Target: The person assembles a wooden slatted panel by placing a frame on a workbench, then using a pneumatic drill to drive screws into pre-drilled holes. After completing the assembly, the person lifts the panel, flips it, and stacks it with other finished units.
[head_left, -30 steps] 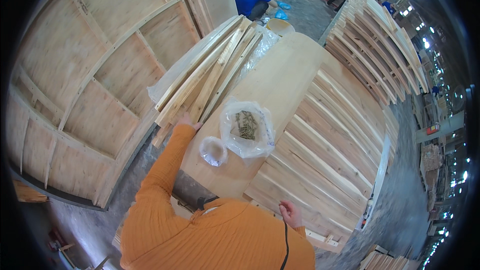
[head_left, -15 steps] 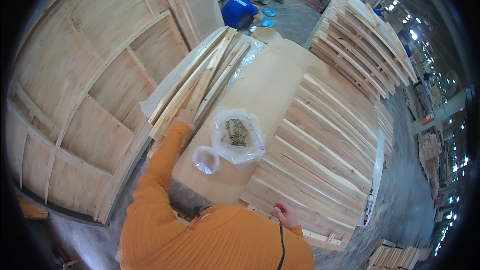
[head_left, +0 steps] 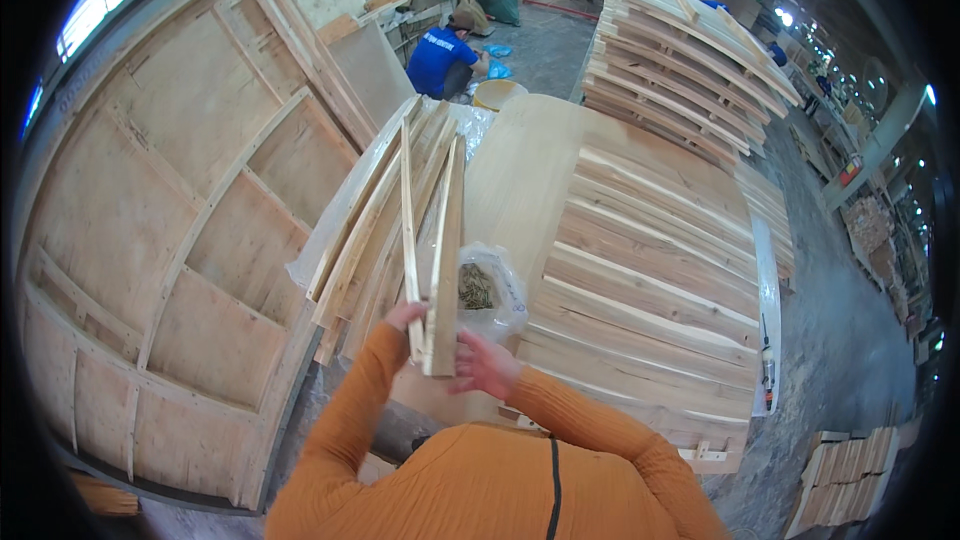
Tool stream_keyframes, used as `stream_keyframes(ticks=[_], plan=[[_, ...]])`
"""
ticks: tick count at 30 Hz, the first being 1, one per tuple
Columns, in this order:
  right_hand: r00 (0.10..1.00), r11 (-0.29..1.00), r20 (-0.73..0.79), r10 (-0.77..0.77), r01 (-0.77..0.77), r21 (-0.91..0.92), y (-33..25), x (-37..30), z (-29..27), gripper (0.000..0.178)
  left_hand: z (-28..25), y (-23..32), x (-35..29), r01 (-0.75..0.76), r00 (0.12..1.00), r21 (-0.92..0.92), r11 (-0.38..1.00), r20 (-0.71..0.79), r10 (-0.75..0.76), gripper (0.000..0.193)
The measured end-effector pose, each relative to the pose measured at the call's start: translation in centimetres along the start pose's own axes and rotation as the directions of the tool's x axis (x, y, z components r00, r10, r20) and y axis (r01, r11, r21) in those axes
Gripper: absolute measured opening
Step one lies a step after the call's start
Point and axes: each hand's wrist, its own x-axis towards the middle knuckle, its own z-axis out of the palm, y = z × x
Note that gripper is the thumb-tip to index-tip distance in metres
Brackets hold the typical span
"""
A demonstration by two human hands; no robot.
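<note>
Two long pale wooden strips (head_left: 443, 270) are raised in front of me, their far ends spread apart and their near ends close together. My left hand (head_left: 404, 318) is closed round them near the lower ends. My right hand (head_left: 484, 364) is beside the right strip's near end with its fingers apart; whether it touches the wood I cannot tell. Just past the strips, a clear plastic bag (head_left: 508, 315) of brass-coloured screws (head_left: 477, 287) lies on a plywood sheet (head_left: 510, 175). More strips (head_left: 365, 235) lie in a pile left of my left hand.
A slatted wooden panel (head_left: 640, 310) spreads to the right, with a screwdriver-like tool (head_left: 768, 375) at its edge. Stacked slatted panels (head_left: 680, 70) rise behind it. A large framed plywood panel (head_left: 220, 290) stands at left. A person in blue (head_left: 442, 60) crouches at the back near a yellow bucket (head_left: 497, 94).
My left hand has lifted two strips from the pile and brought them rightward over the plywood. My right hand has come up from the panel's near edge to beside them.
</note>
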Motion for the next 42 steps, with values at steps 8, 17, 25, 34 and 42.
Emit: stream_keyframes(ticks=[8, 17, 25, 34, 42], plan=[[0.958, 0.962, -0.145, -0.247, 0.26, 0.086, 0.0, 3.0, 0.1, 0.033, -0.9, -4.9, -3.9, -0.027, 1.0, -0.337, 0.941, -0.004, 0.027, 0.045], [0.933, 0.773, 0.258, -0.252, 0.033, 0.634, -3.5, -6.0, -3.6, 0.047, 0.1, -9.8, -5.7, -0.445, 0.865, 0.234, 0.864, -0.138, 0.483, 0.047], [0.736, 0.773, -0.242, -0.632, 0.619, -0.138, 0.6, -20.1, -16.6, 0.033, 10.1, -11.2, -5.9, -0.571, 0.796, 0.371, 0.733, 0.032, 0.604, 0.075], [0.634, 0.768, -0.435, -0.64, 0.556, -0.318, 2.2, -32.1, -30.6, 0.034, 27.0, -18.1, 0.8, -0.417, 0.874, 0.325, 0.849, 0.4, 0.276, 0.082], [0.035, 0.198, -0.199, -0.979, -0.028, -0.98, 4.8, -35.5, -44.0, 0.049, 32.3, -27.5, 6.7, -0.616, 0.766, 0.729, 0.299, 0.465, 0.443, 0.072]])
